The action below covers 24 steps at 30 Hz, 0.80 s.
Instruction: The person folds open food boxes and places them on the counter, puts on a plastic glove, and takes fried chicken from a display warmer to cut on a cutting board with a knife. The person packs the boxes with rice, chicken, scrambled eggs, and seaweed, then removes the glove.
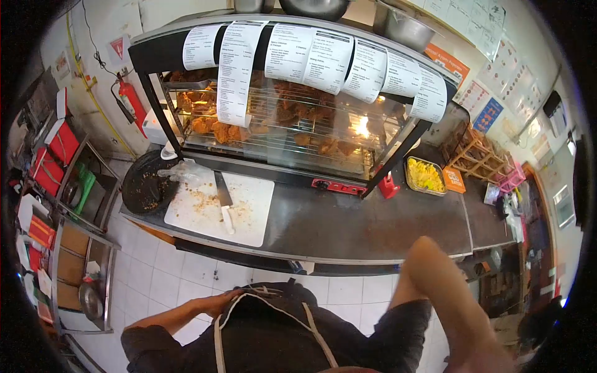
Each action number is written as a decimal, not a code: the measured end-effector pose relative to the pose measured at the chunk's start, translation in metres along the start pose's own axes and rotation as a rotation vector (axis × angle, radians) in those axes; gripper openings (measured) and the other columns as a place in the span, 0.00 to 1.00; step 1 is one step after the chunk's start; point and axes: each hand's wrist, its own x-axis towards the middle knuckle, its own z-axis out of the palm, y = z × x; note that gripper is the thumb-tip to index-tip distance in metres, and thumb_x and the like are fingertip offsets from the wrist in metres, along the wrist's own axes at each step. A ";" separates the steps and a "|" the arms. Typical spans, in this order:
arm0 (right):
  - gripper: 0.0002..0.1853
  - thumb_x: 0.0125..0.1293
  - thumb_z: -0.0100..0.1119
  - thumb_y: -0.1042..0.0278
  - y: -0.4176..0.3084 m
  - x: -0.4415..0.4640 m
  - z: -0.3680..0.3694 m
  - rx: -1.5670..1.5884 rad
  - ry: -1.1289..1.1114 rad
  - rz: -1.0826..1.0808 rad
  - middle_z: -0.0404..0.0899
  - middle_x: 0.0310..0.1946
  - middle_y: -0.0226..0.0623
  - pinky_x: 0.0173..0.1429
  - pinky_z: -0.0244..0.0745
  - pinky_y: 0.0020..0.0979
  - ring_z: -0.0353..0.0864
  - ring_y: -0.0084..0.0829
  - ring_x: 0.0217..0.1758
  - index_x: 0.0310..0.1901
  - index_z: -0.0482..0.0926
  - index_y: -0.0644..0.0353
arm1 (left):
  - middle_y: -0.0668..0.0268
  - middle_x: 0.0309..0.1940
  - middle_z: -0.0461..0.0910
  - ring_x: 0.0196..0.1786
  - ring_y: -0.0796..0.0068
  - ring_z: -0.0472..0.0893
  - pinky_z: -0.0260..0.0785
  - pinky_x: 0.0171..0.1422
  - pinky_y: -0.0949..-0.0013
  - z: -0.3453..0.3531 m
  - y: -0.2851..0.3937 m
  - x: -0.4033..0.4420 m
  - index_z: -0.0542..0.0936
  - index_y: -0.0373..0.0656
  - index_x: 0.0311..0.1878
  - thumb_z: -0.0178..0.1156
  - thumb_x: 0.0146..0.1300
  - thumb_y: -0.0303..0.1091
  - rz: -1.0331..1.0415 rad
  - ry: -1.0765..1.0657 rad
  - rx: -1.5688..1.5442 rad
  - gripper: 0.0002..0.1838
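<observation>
One dark desk (323, 221) carries one white board (252, 214) with one knife (224, 199) on it, and nearer than the board, the left hand (221, 303), how open I can't tell, touches one apron (267, 329), right hand out of view.

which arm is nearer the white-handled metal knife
Left: the left hand is at the waist, this side of the knife; the bent right arm is well to its right, hand unseen.
</observation>
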 end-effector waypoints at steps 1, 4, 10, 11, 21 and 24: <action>0.05 0.56 0.65 0.69 0.008 -0.021 0.008 0.469 0.260 0.268 0.86 0.36 0.25 0.72 0.54 0.57 0.85 0.25 0.47 0.28 0.76 0.51 | 0.49 0.72 0.55 0.76 0.54 0.52 0.46 0.78 0.58 0.000 0.000 0.000 0.55 0.42 0.72 0.69 0.56 0.34 -0.005 0.003 0.000 0.44; 0.08 0.64 0.56 0.61 -0.022 -0.115 -0.052 -0.147 0.464 0.520 0.81 0.32 0.31 0.62 0.60 0.45 0.79 0.27 0.44 0.34 0.77 0.56 | 0.49 0.71 0.55 0.76 0.54 0.52 0.46 0.78 0.58 -0.002 -0.003 -0.001 0.55 0.42 0.72 0.69 0.56 0.34 -0.013 -0.004 -0.007 0.43; 0.15 0.67 0.60 0.67 0.035 -0.265 0.045 -0.127 0.415 1.808 0.74 0.21 0.23 0.24 0.60 0.15 0.67 0.11 0.22 0.53 0.77 0.62 | 0.49 0.71 0.56 0.76 0.54 0.53 0.47 0.78 0.58 -0.001 -0.014 -0.013 0.57 0.42 0.71 0.69 0.55 0.33 0.000 -0.035 -0.035 0.43; 0.23 0.68 0.59 0.67 0.039 -0.306 0.047 0.051 0.301 1.806 0.68 0.18 0.19 0.23 0.52 0.18 0.60 0.10 0.20 0.63 0.71 0.61 | 0.49 0.71 0.56 0.76 0.54 0.53 0.47 0.78 0.58 -0.005 -0.015 -0.016 0.57 0.42 0.71 0.69 0.55 0.33 0.001 -0.041 -0.030 0.42; 0.22 0.67 0.60 0.70 -0.010 -0.353 0.081 -0.194 0.267 1.973 0.65 0.19 0.14 0.23 0.50 0.18 0.57 0.08 0.19 0.62 0.73 0.60 | 0.49 0.70 0.58 0.76 0.53 0.54 0.48 0.78 0.57 -0.019 -0.034 -0.039 0.60 0.42 0.70 0.70 0.54 0.32 -0.003 -0.098 -0.022 0.41; 0.11 0.64 0.62 0.71 -0.087 -0.392 0.088 -0.352 0.077 1.991 0.70 0.19 0.25 0.26 0.61 0.26 0.65 0.16 0.22 0.47 0.81 0.63 | 0.49 0.70 0.59 0.76 0.53 0.54 0.48 0.78 0.57 -0.023 -0.038 -0.042 0.61 0.42 0.69 0.70 0.54 0.31 -0.004 -0.112 -0.014 0.41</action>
